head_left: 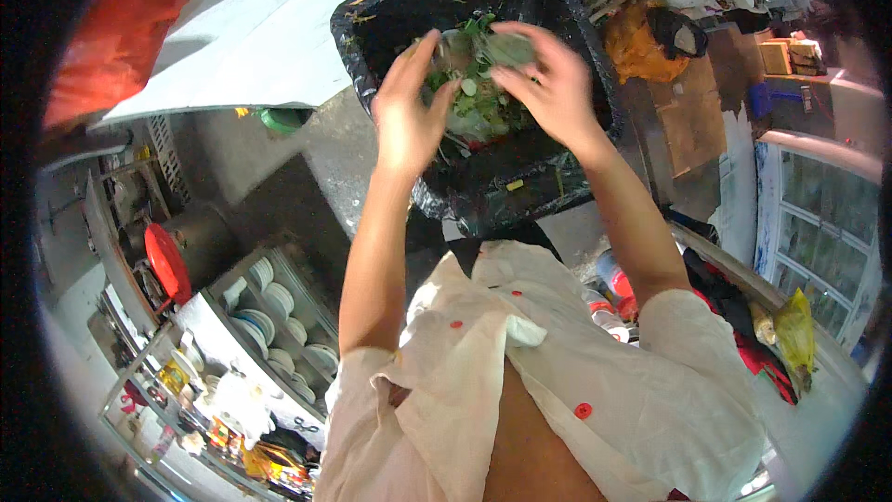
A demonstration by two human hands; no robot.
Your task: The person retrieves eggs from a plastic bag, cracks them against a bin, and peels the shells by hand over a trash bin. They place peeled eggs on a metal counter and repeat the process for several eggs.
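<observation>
Both hands are over a large bin (474, 206) lined with a black plastic bag. Leafy green scraps (481, 115) and a pale round piece (468, 87) lie inside it. Between the thumb and fingers of my right hand (557, 87) is a blurred grey-green object (510, 50), perhaps leaf or thin plastic. My left hand (408, 108) is curved at the left, its thumb apart from its fingers. A pale, blurred thing (454, 50) shows beside its fingertips; whether the hand grips it is unclear.
A white surface (279, 28) borders the bin on the left, with a red plastic bag (115, 49) above it. Stacked plates (268, 321) fill a cabinet at lower left, near a red basin (167, 263). Bottles (613, 293) stand by my right side. An orange bag (641, 42) lies beyond the bin.
</observation>
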